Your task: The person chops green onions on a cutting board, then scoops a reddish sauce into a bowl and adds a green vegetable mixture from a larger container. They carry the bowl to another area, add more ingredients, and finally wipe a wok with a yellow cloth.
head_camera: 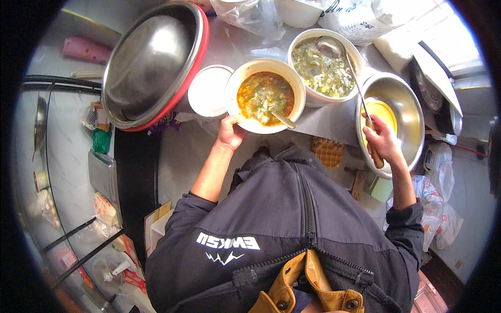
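Note:
My left hand (231,133) holds the rim of a white bowl (300,84) of reddish soup with greens (260,94); a spoon (284,119) rests in it. My right hand (381,139) grips the wooden handle of a metal ladle (331,47), whose bowl lies over a white tub (321,99) filled with chopped greens in broth. Below that hand stands a large steel basin (415,113) with a yellow round item (385,113) inside. A round white lid or container (209,92) is left of the soup bowl.
A large steel basin in a red one (156,62) leans at the left of the metal counter (235,43). Plastic bags (352,23) and a white container (299,13) stand at the back. An egg tray (328,152) is below the counter; shelves with packages are at far left, bags (434,199) at right.

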The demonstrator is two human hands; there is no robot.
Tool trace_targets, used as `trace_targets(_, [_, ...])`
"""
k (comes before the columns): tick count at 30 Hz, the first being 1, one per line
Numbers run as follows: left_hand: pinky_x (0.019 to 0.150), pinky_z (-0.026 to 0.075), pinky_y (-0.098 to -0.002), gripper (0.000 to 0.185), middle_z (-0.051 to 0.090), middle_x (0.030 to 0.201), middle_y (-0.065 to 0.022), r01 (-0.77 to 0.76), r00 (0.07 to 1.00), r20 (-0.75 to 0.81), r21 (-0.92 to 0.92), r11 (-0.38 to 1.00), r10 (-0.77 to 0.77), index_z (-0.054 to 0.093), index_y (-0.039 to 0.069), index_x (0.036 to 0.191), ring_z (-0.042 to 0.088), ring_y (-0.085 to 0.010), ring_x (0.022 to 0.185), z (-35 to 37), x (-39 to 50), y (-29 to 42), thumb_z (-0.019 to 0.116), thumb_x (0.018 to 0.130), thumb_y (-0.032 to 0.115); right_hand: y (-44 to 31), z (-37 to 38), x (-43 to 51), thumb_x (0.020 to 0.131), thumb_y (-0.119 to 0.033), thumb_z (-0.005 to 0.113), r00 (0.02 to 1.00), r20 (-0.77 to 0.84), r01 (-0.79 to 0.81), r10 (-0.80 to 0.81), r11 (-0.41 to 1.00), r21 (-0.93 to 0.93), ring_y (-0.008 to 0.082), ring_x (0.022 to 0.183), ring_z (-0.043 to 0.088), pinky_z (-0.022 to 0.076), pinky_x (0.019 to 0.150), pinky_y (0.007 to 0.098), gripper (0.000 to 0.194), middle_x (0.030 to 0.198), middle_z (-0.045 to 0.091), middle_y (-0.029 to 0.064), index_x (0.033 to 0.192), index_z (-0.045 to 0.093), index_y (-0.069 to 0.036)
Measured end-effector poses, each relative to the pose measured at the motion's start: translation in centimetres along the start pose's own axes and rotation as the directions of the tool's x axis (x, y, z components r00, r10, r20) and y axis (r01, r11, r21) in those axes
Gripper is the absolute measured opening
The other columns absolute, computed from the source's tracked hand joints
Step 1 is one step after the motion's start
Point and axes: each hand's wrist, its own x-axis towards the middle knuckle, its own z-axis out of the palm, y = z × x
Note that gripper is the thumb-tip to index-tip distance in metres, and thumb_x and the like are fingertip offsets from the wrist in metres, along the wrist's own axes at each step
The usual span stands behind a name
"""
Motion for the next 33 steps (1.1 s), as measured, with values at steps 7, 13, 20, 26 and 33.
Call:
trace_targets(7, [0.100,0.043,-0.0422,0.060,0.058,0.122,-0.0146,0.038,0.993,-0.110,0.036,0.999,-0.034,0.047,-0.003,0.128,0.055,-0.0276,0.113,-2.8,1.7,-2.0,0.054,0.070,0.009,6.2,1.7,9.0,0.090,-0.013,0.058,0.914,-0.217,0.262,-0.343,0.907,-0.330,0.0192,0.074,0.057,0.0480,0.069,0.0342,0.042,0.087,0.059,0.0117,0.130,0.047,-0.008])
trace_targets(13, [0.099,0.043,-0.0440,0.061,0.058,0.122,-0.0143,0.046,0.989,-0.144,0.019,0.999,-0.042,0.047,-0.002,0.129,0.056,-0.0283,0.113,-6.2,3.4,-4.9,0.055,0.071,0.012,6.9,2.9,14.3,0.090,-0.020,0.060,0.918,-0.169,0.262,-0.359,0.869,-0.420,0.0340,0.102,0.059,0.0454,0.089,0.0400,0.048,0.111,0.060,0.0219,0.132,0.043,-0.006])
trace_targets(20, [0.100,0.043,-0.0459,0.063,0.058,0.122,-0.0147,0.087,0.983,-0.159,-0.006,0.996,-0.087,0.046,-0.004,0.129,0.055,-0.0301,0.113,-9.1,5.3,-7.4,0.056,0.068,0.011,3.9,1.3,15.7,0.094,-0.036,0.056,0.995,-0.094,-0.028,0.017,0.992,-0.122,0.0160,0.065,0.058,0.0486,0.060,0.0317,0.037,0.075,0.060,0.0093,0.108,0.051,-0.003])
trace_targets(26, [0.094,0.048,-0.0436,0.058,0.060,0.115,-0.0132,0.065,0.987,-0.151,0.049,0.997,-0.057,0.049,0.000,0.126,0.059,-0.0287,0.105,-9.5,6.0,-7.4,0.054,0.068,0.008,1.1,0.6,15.1,0.089,-0.035,0.062,0.985,0.035,-0.170,0.166,0.971,0.170,0.0151,0.057,0.059,0.0498,0.050,0.0307,0.046,0.075,0.060,0.0100,0.107,0.047,0.004])
trace_targets(33, [0.097,0.046,-0.0449,0.060,0.058,0.121,-0.0113,0.047,0.988,-0.150,0.013,0.999,-0.045,0.047,0.002,0.130,0.056,-0.0275,0.112,-10.6,5.5,-7.5,0.054,0.071,0.012,0.3,1.9,11.4,0.094,-0.019,0.051,0.998,-0.054,0.019,-0.020,1.000,-0.002,0.0113,0.056,0.046,0.0402,0.050,0.0273,0.026,0.076,0.048,0.0055,0.115,0.040,-0.009])
